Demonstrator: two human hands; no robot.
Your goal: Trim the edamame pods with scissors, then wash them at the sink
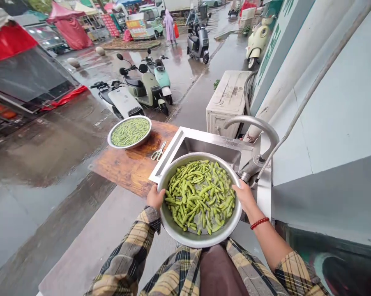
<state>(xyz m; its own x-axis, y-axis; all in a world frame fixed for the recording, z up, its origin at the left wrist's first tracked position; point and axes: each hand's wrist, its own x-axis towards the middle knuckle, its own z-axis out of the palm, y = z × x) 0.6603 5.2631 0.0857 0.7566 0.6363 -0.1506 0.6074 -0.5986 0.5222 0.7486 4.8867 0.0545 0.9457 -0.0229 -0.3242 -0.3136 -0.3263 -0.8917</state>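
A large steel basin [185,234] full of green bean pods [200,195] is held level in front of my chest, over the near edge of a steel sink [203,146]. My left hand [155,198] grips the basin's left rim, fingers curled under it. My right hand [244,196], with a red bead bracelet on the wrist, grips the right rim close to the tap's base. A curved steel tap [254,125] arches over the sink at the right.
A second steel bowl of green pods [130,132] sits on a wet wooden board [126,166], with scissors [158,153] beside the sink. Parked scooters [144,86], an outdoor air-conditioner unit [228,98] and a wet street lie beyond. A wall [342,102] runs along the right.
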